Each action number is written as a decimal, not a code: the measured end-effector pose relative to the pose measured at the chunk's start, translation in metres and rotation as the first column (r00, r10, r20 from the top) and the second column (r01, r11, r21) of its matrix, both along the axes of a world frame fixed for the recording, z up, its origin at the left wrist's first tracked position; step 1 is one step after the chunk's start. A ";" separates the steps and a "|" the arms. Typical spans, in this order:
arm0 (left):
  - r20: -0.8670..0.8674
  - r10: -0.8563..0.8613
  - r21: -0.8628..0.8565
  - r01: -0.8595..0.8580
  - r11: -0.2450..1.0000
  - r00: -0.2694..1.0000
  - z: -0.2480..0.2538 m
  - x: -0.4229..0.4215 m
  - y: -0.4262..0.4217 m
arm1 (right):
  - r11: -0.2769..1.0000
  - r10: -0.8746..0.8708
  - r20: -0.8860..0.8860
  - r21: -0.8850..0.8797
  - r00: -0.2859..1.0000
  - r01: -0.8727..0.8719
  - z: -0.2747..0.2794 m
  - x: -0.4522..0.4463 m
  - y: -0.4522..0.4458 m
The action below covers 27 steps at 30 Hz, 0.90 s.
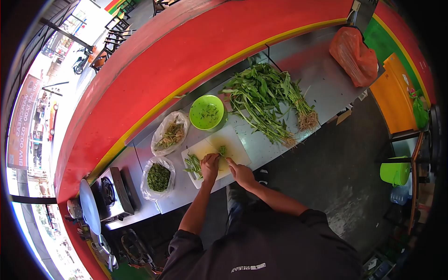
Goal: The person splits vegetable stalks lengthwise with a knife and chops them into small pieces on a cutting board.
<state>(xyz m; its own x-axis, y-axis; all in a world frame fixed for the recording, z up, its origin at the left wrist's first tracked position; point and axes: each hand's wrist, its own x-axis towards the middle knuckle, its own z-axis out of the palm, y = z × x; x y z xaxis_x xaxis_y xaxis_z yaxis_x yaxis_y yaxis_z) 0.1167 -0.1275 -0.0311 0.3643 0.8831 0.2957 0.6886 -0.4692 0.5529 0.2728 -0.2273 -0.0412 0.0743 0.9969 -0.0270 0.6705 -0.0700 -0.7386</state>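
Note:
On a white cutting board (pixel 242 156), my left hand (pixel 210 166) curls its fingers over a bunch of green vegetable stems. Cut green pieces (pixel 222 150) lie just beyond it, and longer stems and leaves (pixel 192 164) rest on the board to its left. My right hand (pixel 241 174) is closed around the handle of a knife (pixel 228 160). Its blade is mostly hidden beside the left fingers and the greens. Past the board stands a lime-green bowl (pixel 206 112) with bits of leaf in it.
Large leafy bunches with roots (pixel 268 98) lie on the metal counter (pixel 305 51). Left are a clear bag of rooty trimmings (pixel 171 134), a bag of chopped greens (pixel 158 178) and a gas stove (pixel 112 191). A red plastic bag (pixel 353 57) sits at the far right end.

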 end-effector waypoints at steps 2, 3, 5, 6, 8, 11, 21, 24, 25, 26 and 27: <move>-0.032 0.006 0.014 -0.005 1.000 0.999 0.003 0.002 -0.002 | 1.000 0.002 -0.007 0.002 1.000 -0.002 -0.001 0.000 0.004; -0.035 0.008 0.019 -0.007 1.000 0.999 0.002 0.001 -0.003 | 1.000 0.002 -0.007 0.005 1.000 -0.002 0.000 0.000 0.004; -0.042 0.009 0.030 -0.007 1.000 0.999 -0.001 -0.001 -0.001 | 1.000 -0.025 -0.029 0.003 0.999 0.025 0.002 -0.001 0.003; -0.040 0.014 0.012 -0.014 1.000 0.999 0.001 0.000 -0.002 | 0.999 -0.026 -0.010 0.039 1.000 0.027 0.005 -0.001 0.001; -0.005 -0.001 -0.005 0.001 1.000 1.000 0.005 0.001 -0.001 | 0.999 -0.021 -0.019 0.042 1.000 0.021 0.009 0.000 0.001; 0.058 -0.049 0.014 0.048 0.999 0.997 0.003 0.001 0.003 | 0.999 -0.008 0.005 0.039 1.000 0.007 0.007 0.003 0.001; 0.051 -0.013 -0.014 0.013 1.000 0.999 0.003 0.004 0.005 | 1.000 -0.025 -0.020 0.012 0.999 0.026 0.009 0.002 0.003; 0.091 -0.011 0.006 0.010 1.000 0.996 0.000 0.007 0.005 | 0.999 -0.026 0.014 0.029 1.000 0.026 0.006 0.005 0.003; 0.056 -0.024 0.018 0.023 1.000 0.998 0.001 0.006 0.005 | 1.000 -0.024 0.061 0.022 0.998 0.023 0.004 0.005 0.003; 0.019 -0.038 0.029 0.037 0.999 0.999 0.002 0.005 0.006 | 1.000 -0.013 0.078 0.001 0.997 0.013 0.002 0.004 0.005; 0.019 -0.039 0.028 0.039 0.999 0.999 0.001 0.005 0.005 | 1.000 -0.015 0.078 0.000 0.997 0.015 0.000 0.004 0.005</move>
